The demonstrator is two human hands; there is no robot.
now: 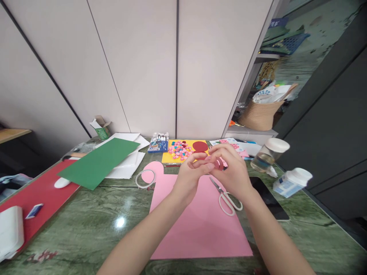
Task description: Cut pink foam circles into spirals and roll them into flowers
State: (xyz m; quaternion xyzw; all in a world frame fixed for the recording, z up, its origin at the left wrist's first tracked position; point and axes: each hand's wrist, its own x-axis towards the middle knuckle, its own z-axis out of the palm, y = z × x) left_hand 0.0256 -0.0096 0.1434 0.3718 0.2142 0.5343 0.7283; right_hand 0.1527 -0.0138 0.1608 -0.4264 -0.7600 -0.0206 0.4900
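Observation:
My left hand (192,172) and my right hand (229,164) meet above the far edge of a large pink paper sheet (197,225). Between their closed fingers is a small curled strip of pink-red paper (219,164), partly hidden by the fingertips. White-handled scissors (226,201) lie on the sheet below my right hand, blades pointing away. Left of the sheet, a white ring (137,179) overlaps a pink paper disc (153,171). Beyond my hands, a yellow sheet (167,158) carries small colourful pieces (180,150) and dark red paper discs (200,146).
At left are a green sheet (100,164), white papers (123,172) and a red sheet (54,191). A marker box (158,146) stands at the back. A black tablet (269,200), a jar of liquid (265,158) and a white bottle (291,183) are at right.

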